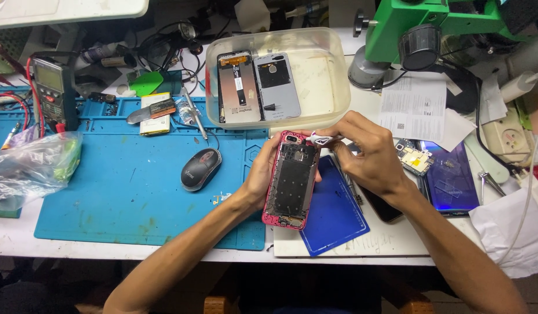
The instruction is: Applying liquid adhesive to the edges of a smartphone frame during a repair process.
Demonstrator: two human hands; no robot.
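Note:
An opened pink phone (292,180) with its back removed shows a dark inner plate. My left hand (258,177) grips its left edge and holds it tilted above the workbench. My right hand (365,152) pinches a small white tool (321,138) whose tip rests at the phone's top edge, near the camera corner. A dark blue back cover (334,212) lies on the white board just right of the phone.
A clear plastic tub (333,75) behind holds two phone parts. A blue work mat (135,197) carries a computer mouse (200,168), tweezers (194,113) and a multimeter (53,93). A green microscope (420,29), papers, a purple phone back (452,180) and a plastic bag (30,168) crowd the sides.

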